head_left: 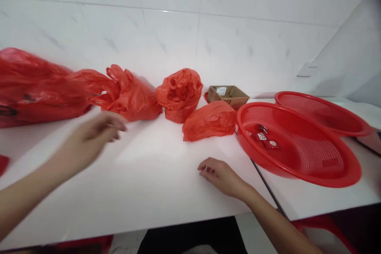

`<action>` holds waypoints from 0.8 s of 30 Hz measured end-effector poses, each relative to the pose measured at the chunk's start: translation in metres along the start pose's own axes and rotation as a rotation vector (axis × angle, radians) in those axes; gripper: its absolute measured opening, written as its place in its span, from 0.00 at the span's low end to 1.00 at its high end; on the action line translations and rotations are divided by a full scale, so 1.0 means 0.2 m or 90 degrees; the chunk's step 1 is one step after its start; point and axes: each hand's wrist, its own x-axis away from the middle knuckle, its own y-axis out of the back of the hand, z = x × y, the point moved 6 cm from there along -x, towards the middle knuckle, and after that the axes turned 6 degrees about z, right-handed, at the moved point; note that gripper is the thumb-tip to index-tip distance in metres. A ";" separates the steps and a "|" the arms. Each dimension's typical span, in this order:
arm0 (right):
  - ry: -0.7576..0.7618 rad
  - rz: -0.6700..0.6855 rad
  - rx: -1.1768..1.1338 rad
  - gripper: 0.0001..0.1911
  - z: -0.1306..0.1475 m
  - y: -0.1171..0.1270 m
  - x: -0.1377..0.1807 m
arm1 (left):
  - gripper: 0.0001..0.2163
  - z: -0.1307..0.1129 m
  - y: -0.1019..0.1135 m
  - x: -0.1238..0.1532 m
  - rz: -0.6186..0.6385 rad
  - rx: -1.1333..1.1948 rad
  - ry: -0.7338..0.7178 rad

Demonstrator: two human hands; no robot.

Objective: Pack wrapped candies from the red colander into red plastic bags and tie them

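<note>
Left hand [89,141], fingers open and empty, reaches toward the red bag [132,95] at 1 o'clock; best gripped at its gathered neck. Right hand [222,175] rests half-curled, empty, on the worktop [154,182].

Head camera looks down and forward across the near table [154,174]; corners apparently darkened.

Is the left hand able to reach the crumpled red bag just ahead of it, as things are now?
Probably yes. The left hand hovers, blurred, with its fingers pointing toward the red bag, and only bare white table lies between them. Nothing stands in the way.
</note>
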 end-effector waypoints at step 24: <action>0.065 -0.068 0.183 0.11 0.15 0.17 -0.14 | 0.16 0.13 -1.02 -0.03 0.069 0.343 0.229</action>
